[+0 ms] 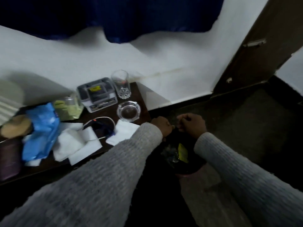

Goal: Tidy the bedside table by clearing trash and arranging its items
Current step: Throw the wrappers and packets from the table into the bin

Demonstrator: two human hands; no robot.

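Grey knitted sleeves reach out from the bottom of the view, and both hands meet over a dark-lined trash bin [185, 167] on the floor at about four o'clock from the tabletop [129, 94]. The left hand [161, 126] is clenched and the right hand [192, 125] is curled too, fingers pinched together just beside each other above the far rim of the bin. It looks like they are gripping the black liner or some small scrap, but the blur hides exactly what sits between them, so I cannot tell. Inside the bin, a yellow wrapper [182, 153] and some crumpled clear plastic already lie at the bottom, so clearing is under way.

Over on the tabletop, plenty waits. White tissues [73, 145] sprawl at the near edge, around six o'clock, with a white cable [105, 119] looping over them. A blue packet [42, 133] lies at nine o'clock, a greenish pouch [68, 108] just beyond it. A grey box [96, 94] sits at twelve o'clock, a tall glass [121, 84] stands upright beside it at one o'clock, and a glass ashtray [128, 110] rests at three o'clock, nearest the bin, handy for emptying.
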